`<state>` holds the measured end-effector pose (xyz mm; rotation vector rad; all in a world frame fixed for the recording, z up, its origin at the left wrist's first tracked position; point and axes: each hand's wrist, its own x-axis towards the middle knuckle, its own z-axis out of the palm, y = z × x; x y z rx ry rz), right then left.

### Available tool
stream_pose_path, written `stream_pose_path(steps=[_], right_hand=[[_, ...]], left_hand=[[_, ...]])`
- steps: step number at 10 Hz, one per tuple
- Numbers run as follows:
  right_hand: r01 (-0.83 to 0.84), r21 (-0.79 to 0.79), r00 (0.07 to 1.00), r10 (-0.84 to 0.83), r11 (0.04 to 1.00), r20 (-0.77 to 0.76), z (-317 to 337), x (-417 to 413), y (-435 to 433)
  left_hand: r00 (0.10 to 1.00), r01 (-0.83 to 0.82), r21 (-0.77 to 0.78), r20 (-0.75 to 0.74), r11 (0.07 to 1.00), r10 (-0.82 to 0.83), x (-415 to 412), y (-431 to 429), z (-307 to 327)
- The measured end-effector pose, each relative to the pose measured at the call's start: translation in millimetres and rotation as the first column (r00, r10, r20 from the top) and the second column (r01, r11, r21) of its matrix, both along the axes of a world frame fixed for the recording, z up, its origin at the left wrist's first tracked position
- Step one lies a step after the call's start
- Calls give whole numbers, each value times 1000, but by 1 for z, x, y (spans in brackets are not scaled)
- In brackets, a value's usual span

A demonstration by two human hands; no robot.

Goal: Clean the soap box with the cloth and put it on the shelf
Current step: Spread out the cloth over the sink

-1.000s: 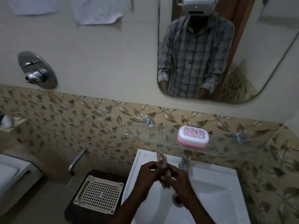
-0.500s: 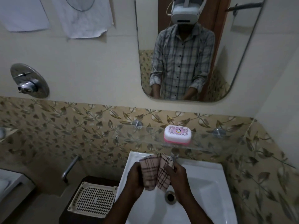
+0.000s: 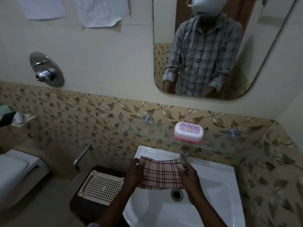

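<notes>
The soap box (image 3: 188, 132), its white lid with a pink ornate label shut over a pink base, sits on the glass shelf (image 3: 218, 141) at the far right above the sink (image 3: 218, 182). The left hand (image 3: 135, 173) and right hand (image 3: 190, 176) each pinch a side of the pink checked cloth (image 3: 161, 174), which is spread over the basin just beyond the drain (image 3: 176, 194).

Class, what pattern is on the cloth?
Pink with dark checked lines, cloth, head view.
</notes>
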<state>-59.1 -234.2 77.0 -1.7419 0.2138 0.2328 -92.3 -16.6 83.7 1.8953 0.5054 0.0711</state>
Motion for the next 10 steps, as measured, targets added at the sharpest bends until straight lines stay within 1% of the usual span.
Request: stream_pose_path(steps=[1, 2, 3, 4, 5, 6, 7, 8, 9, 10], right_hand=[[-33, -29, 999, 32, 999, -36, -15, 0, 17], [-47, -37, 981, 39, 998, -192, -37, 0, 56], [-60, -16, 950, 52, 998, -307, -53, 2, 98], [-92, 69, 918, 112, 993, -381, -78, 2, 175], [-108, 88, 917, 134, 990, -376, -100, 2, 232], [-115, 43, 920, 123, 992, -372, -133, 0, 316], [-40, -10, 934, 34, 999, -356, -161, -5, 359], [168, -8, 918, -159, 986, -363, -211, -7, 389], [262, 19, 882, -231, 965, -410, -248, -8, 396], [274, -12, 858, -251, 962, -449, -295, -12, 399]], left_hand=[[998, -58, 171, -9, 984, 60, -15, 12, -8], [985, -139, 79, -92, 987, 147, -36, 51, -29], [951, -210, -92, -249, 973, 181, -44, 99, -46], [913, -291, -84, -322, 953, 250, -46, 178, -66], [890, -395, -88, -284, 914, 357, -41, 223, -83], [861, -488, -78, -206, 870, 464, -31, 268, -117], [853, -505, -63, -186, 861, 487, -25, 287, -150], [843, -501, -34, -243, 865, 479, -23, 306, -206], [853, -433, 35, -306, 900, 423, -23, 317, -242], [884, -372, -4, -305, 928, 353, -14, 330, -284]])
